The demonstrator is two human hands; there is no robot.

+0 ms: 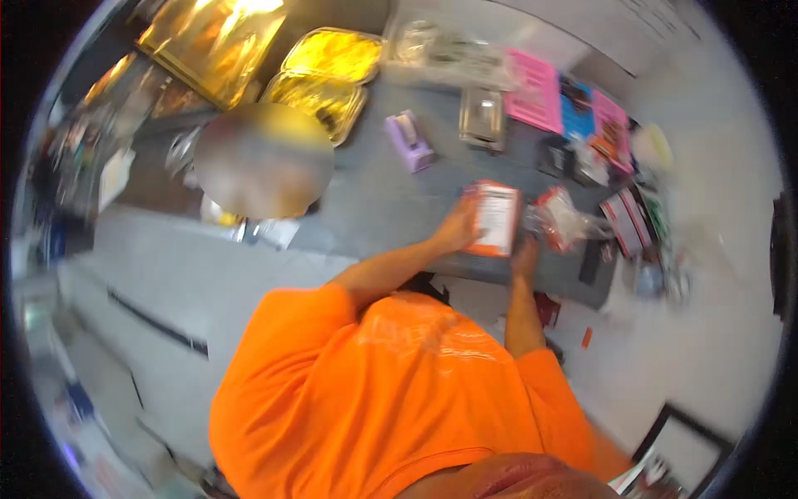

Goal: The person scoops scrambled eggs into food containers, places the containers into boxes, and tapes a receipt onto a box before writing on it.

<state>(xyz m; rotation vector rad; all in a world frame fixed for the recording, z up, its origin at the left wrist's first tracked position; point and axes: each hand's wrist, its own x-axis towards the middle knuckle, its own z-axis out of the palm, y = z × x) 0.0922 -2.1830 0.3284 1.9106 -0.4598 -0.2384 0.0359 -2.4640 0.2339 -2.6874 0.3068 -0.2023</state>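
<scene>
An orange box with a white printed face point(496, 219) is held over the front part of the dark grey table point(374, 204). My left hand point(459, 226) grips its left side, with the fingertips at the upper left edge. My right hand point(524, 256) is beside the lower right edge of the box; its fingers are dark and blurred, and whether they touch the box cannot be made out. Just right of the box lies a clear plastic bag with red and white contents point(561, 218). A purple tape dispenser point(409, 142) stands farther back on the left.
Foil trays with yellow contents point(332, 56) are at the back left, near a blurred oval patch point(264, 160). A clear-lidded metal box point(482, 118), pink trays point(534, 90) and a blue tray point(577, 110) line the back. A dark flat item point(591, 262) lies near the right corner.
</scene>
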